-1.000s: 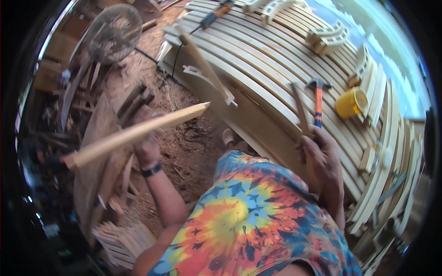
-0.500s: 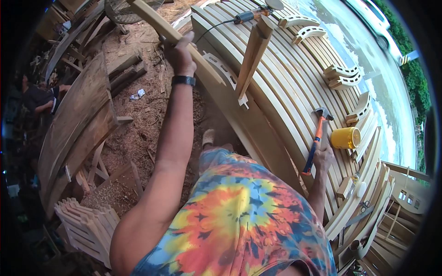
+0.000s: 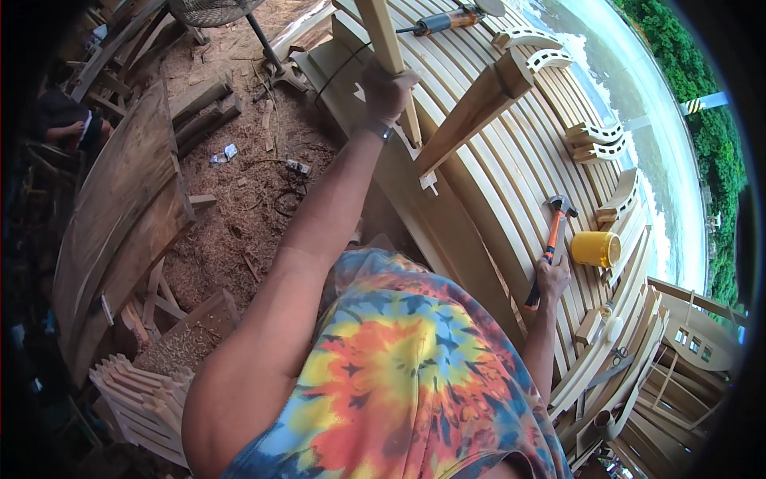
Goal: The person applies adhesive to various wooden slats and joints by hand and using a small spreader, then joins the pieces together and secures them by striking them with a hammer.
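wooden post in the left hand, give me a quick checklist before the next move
1. Left hand closed around the wooden post: ok.
2. Right hand clear of the hammer: not ok; it is at the handle, though whether it grips it is unclear.
3. Power tool apart from both hands: ok, lying on the wooden slats.
4. Power tool switched off: cannot tell.
5. Second post firmly supported: cannot tell.
6. Other person away from the wooden post: ok, at far left.
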A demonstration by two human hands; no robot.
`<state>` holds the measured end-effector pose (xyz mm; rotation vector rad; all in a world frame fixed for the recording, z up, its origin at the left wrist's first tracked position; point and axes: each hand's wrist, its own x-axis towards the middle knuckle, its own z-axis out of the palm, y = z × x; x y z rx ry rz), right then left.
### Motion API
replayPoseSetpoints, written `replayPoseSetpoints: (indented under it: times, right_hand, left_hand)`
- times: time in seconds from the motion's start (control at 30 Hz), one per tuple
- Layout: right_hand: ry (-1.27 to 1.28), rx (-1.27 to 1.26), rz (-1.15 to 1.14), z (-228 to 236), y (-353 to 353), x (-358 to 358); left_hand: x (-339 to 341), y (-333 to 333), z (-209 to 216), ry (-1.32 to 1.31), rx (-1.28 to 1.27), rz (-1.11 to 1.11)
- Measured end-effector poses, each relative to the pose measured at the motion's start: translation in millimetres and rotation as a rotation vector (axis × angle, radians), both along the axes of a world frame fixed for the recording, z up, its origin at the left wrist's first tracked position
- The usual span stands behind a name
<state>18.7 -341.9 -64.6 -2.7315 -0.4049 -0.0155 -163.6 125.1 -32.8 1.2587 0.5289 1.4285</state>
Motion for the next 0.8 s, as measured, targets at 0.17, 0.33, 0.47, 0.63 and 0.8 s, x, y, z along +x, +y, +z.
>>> replayPoseSetpoints:
  times: [0.17,0.33,0.47,0.63,0.8]
  right_hand:
    - [-0.016,0.014,-0.035,-6.0,3.7,-0.6]
    - [-0.025,0.039,-0.041,-13.7,-0.9,2.8]
    - [-0.007,0.008,-0.037,-15.5,-1.4,8.2]
    - [-0.028,0.035,-0.017,-21.4,-4.9,13.4]
    - [0.032,0.006,-0.028,-17.9,-1.9,13.6]
  left_hand:
    - [4.7,1.4,0.0,0.035,0.050,-0.032]
    - [6.9,8.9,-5.8,0.065,0.050,-0.060]
    - [8.5,18.8,-6.4,0.151,0.066,-0.070]
    - [17.5,12.7,-19.3,0.182,0.348,0.053]
    - [11.0,1.9,-16.3,0.225,0.267,0.029]
